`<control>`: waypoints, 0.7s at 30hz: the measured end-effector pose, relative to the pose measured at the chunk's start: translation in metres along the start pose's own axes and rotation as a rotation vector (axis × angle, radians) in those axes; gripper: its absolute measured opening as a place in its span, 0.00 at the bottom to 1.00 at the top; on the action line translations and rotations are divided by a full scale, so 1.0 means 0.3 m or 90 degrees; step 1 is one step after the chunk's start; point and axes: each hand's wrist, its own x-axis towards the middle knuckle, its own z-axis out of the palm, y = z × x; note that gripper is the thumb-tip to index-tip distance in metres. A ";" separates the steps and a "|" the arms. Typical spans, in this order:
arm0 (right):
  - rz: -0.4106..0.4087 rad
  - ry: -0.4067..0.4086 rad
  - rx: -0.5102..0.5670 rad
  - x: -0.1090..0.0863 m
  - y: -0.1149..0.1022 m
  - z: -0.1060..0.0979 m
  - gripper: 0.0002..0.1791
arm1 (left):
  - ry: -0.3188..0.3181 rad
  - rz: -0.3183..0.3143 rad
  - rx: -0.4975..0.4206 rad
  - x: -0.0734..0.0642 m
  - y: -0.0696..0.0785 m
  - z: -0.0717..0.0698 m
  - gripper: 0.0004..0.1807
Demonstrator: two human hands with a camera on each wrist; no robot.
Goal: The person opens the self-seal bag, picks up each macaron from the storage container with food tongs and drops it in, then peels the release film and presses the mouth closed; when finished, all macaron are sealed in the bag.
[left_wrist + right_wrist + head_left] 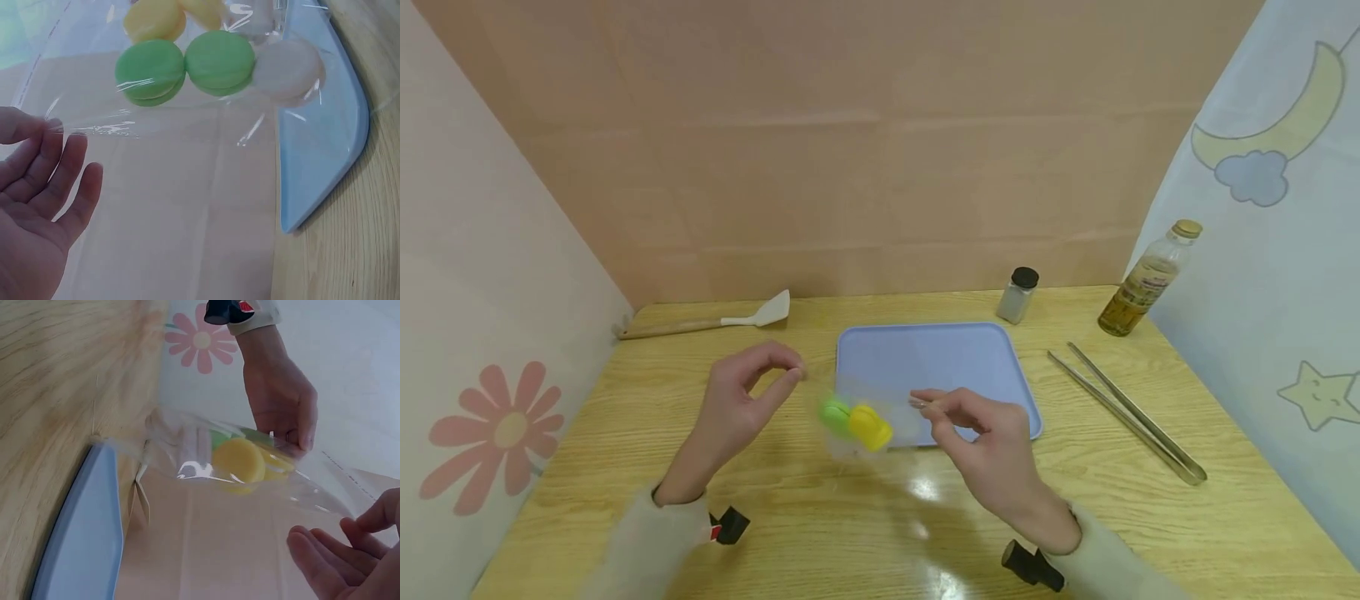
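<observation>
A clear plastic bag (94, 122) hangs between the two hands, with several macarons inside. In the left wrist view a green macaron (220, 62) and a pale macaron (290, 72) sit side by side; a yellow macaron (239, 461) shows in the right wrist view. My left hand (733, 408) pinches one edge of the bag between thumb and index finger, its other fingers loosely bent. Thumb and fingertips of my right hand (988, 442) pinch the opposite edge. The bag hangs above the near left part of a light blue tray (940, 358).
Metal tongs (1123, 412) lie right of the tray. Behind it stands a small black-capped shaker (1017, 296), and farther right an oil bottle (1146, 283). A wooden-handled white spatula (707, 323) lies at the back left. Walls border the table.
</observation>
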 end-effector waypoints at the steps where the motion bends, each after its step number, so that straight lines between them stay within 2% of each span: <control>1: -0.009 0.005 0.009 -0.001 0.002 -0.004 0.17 | 0.005 0.016 -0.002 0.000 0.004 0.007 0.08; 5: -0.046 0.020 0.048 -0.009 0.015 -0.015 0.14 | 0.016 0.082 -0.020 0.000 0.016 0.037 0.11; 8: -0.054 0.027 0.100 -0.018 0.026 -0.018 0.10 | 0.008 0.104 -0.052 -0.004 0.026 0.058 0.12; 12: -0.077 0.045 0.169 -0.032 0.042 -0.021 0.07 | -0.005 0.103 -0.103 -0.021 0.038 0.081 0.10; 18: -0.141 0.081 0.210 -0.048 0.064 -0.027 0.10 | -0.014 0.125 -0.167 -0.047 0.042 0.111 0.07; 20: -0.139 0.076 0.220 -0.051 0.069 -0.032 0.10 | -0.022 0.122 -0.175 -0.056 0.039 0.122 0.08; 21: -0.126 0.069 0.216 -0.056 0.073 -0.037 0.09 | -0.030 0.104 -0.174 -0.062 0.036 0.127 0.09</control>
